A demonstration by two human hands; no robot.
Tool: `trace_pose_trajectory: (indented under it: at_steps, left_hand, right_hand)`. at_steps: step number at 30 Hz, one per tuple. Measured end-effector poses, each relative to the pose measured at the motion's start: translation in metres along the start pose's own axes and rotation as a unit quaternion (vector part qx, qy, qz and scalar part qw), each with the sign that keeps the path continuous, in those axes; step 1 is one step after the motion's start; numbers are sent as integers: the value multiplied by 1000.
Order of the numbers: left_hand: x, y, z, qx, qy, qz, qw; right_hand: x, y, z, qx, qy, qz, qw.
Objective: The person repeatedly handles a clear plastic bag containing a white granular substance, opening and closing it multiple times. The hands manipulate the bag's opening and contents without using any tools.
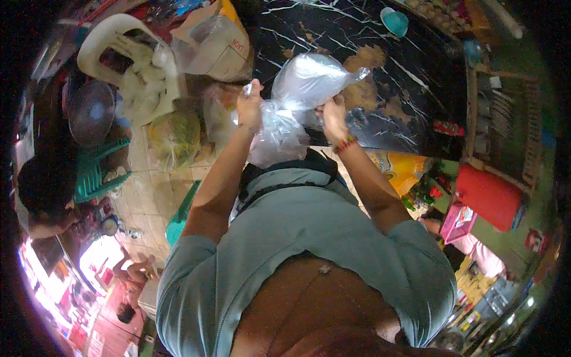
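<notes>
A clear plastic bag (308,82), puffed up and shiny, lies over the near edge of a black marble-patterned table (415,107). Its crumpled lower part (279,138) hangs between my forearms, close to my waist. My left hand (250,107) has its fingers closed at the bag's left side, and a whitish bit of plastic shows at the fingertips. On the other side, my right hand (333,114) grips the bag's lower right edge with curled fingers. What the bag holds cannot be made out through the glare.
Brown worn patches (366,58) mark the tabletop, and a teal cup (394,21) stands at its far side. Leftward are a large printed sack (218,49), a cream plastic chair (129,67) bearing bags, and a yellow-green filled bag (174,138). A person (47,192) is at far left.
</notes>
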State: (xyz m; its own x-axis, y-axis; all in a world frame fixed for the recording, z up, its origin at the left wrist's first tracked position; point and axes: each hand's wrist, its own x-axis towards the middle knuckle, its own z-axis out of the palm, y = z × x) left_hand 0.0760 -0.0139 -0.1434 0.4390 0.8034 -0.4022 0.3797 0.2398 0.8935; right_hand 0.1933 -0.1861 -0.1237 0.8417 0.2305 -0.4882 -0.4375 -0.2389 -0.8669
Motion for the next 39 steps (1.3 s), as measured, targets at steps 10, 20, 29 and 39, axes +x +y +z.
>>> trace_pose_trajectory:
  at_steps: [10, 20, 29, 39]
  left_hand:
    - [-76, 97, -40, -183, -78, -24, 980]
    - [-117, 132, -84, -166, -286, 43, 943]
    - [-129, 138, -104, -174, -257, 30, 950]
    - [-132, 136, -102, -212, -167, 8, 963]
  right_hand:
    - [-107, -117, 29, -225, -304, -580, 721]
    - [-125, -135, 10, 69, -351, -211, 910]
    - [-124, -156, -9, 117, -221, -300, 921]
    - [-138, -176, 7, 192, -217, -285, 914]
